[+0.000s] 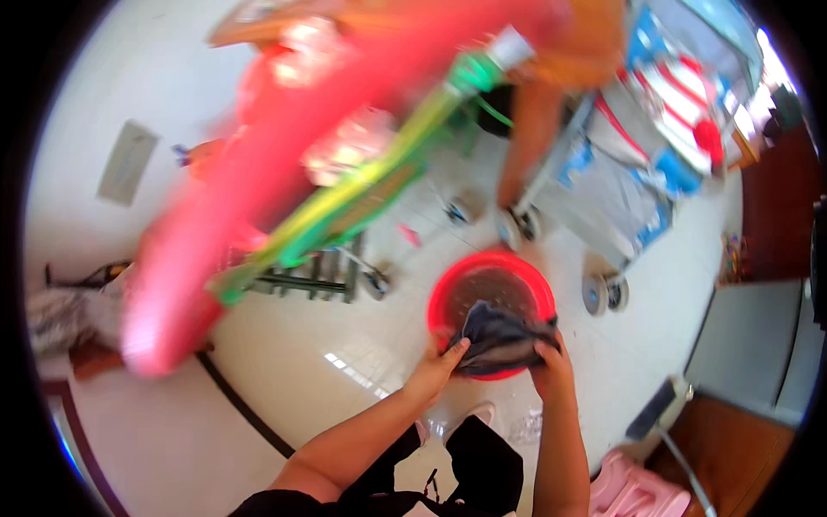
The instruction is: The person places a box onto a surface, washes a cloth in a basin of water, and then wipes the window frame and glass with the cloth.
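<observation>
A dark grey cloth (504, 346) is stretched between my two hands over the near side of a red plastic basin (544, 282). My left hand (442, 365) grips the cloth's left end, thumb on top. At its right end my right hand (552, 368) holds it the same way. Murky brownish water (494, 287) with small bubbles shows in the basin beyond the cloth. The basin stands on the shiny tiled floor in front of my feet, and its near part is partly hidden by the cloth.
A large blurred pink object (258, 187) and a green-yellow strip (362, 181) hang close in front, hiding much behind. A stroller (601, 194) with wheels stands right of the basin. A pink plastic stool (636, 488) and a long-handled floor brush or mop (652, 410) lie lower right.
</observation>
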Available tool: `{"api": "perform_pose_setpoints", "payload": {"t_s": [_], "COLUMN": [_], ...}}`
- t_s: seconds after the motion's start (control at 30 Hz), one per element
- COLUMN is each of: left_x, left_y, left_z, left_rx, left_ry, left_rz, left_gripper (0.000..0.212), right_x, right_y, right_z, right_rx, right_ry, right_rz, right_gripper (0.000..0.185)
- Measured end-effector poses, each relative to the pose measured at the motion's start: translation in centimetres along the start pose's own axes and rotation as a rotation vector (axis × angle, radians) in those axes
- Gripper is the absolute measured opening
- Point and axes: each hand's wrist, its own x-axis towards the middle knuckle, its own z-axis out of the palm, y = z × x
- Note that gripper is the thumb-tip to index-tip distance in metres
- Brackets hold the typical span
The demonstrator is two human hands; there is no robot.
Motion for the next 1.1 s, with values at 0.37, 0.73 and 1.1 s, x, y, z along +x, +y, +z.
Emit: {"api": "perform_pose_setpoints", "payload": {"t_s": [0.37, 0.73, 1.1], "left_x": [-20.9, -39.3, -61.2], "left_y": [11.8, 15.3, 1.6], "left_z": [-3.6, -6.8, -4.4], "left_rx": [-0.616, 0.721, -0.453], "left_ry": [-0.297, 0.943, 1.288], "left_rz": [-0.207, 0.964, 0.577], "left_gripper": [0.053, 0.038, 0.035], "right_x": [-17.8, -24.7, -39.9], "right_y": [-10.3, -0.8, 11.7], "right_z": [22.3, 40.5, 42.9], "right_rx": [-0.307, -0.964, -1.22], "right_ry": [-0.651, -1.139, -1.396], "right_rz": [0.288, 0.208, 0.794], "right_gripper": [0.087, 0.065, 0.015]}}
